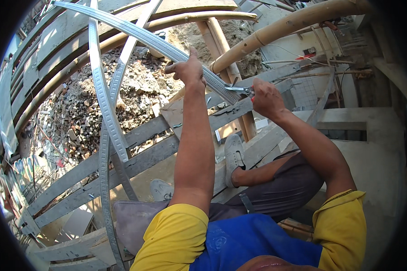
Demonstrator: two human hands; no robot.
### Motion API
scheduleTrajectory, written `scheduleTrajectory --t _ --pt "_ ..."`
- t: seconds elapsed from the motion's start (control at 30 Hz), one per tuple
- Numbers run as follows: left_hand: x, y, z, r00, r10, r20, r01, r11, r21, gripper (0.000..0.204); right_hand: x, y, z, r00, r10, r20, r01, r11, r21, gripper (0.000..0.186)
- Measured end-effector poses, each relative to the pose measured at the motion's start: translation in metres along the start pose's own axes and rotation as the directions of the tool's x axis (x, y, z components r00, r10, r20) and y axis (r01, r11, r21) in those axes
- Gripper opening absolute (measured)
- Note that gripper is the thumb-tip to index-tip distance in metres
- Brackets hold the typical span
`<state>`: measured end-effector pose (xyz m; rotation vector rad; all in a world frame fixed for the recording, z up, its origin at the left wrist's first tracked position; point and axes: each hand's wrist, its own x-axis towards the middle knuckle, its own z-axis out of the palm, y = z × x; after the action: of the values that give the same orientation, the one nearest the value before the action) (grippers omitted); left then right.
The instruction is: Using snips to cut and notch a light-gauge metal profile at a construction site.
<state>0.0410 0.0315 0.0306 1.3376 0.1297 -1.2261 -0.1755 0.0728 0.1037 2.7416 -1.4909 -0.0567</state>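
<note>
A long silvery ribbed metal channel (140,35) slants from the upper left down to the middle. My left hand (188,71) is closed round it near its lower end, with the thumb pointing up. In my right hand (267,99) is a pair of tin snips (240,90); a bit of red handle shows below the fist. The snips' metal jaws are at the channel's end, and whether they bite into it is too small to tell. Left of my arms, more metal channels, one upright (99,77) and one slanting (123,58), cross each other.
Wooden planks (144,160) run below my hands, above a heap of rubble (99,95). A thick bamboo pole (289,31) crosses at upper right. My shoe (234,153) rests on a plank. Concrete ledges (375,122) stand at the right.
</note>
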Motion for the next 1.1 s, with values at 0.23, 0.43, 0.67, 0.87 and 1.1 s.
scheduleTrajectory --t 0.23,0.43,0.67,0.87,1.1 --pt "0.005 -0.002 0.006 0.998 0.059 -0.004 -0.059 0.998 -0.031 0.073 -0.001 0.007 0.003 0.965 0.168 0.203 -0.184 0.981 0.062 0.016" --pt "0.031 -0.023 -0.003 0.987 0.149 -0.053 -0.153 0.984 -0.088 0.063 0.002 0.026 -0.004 0.89 0.297 0.346 -0.397 0.878 0.267 0.026" --pt "0.035 -0.035 -0.014 0.979 0.139 0.149 -0.065 0.908 -0.415 0.056 -0.007 0.014 -0.009 0.847 0.2 0.493 -0.357 0.901 0.247 0.028" --pt "0.029 -0.031 -0.015 0.949 0.216 0.228 -0.064 0.844 -0.532 0.065 -0.008 0.012 -0.037 0.473 0.155 0.867 -0.545 0.825 0.15 0.018" --pt "0.027 -0.033 -0.018 0.914 0.295 0.279 -0.112 0.845 -0.524 0.069 -0.014 0.008 -0.04 0.526 0.039 0.849 -0.571 0.757 0.319 0.019"
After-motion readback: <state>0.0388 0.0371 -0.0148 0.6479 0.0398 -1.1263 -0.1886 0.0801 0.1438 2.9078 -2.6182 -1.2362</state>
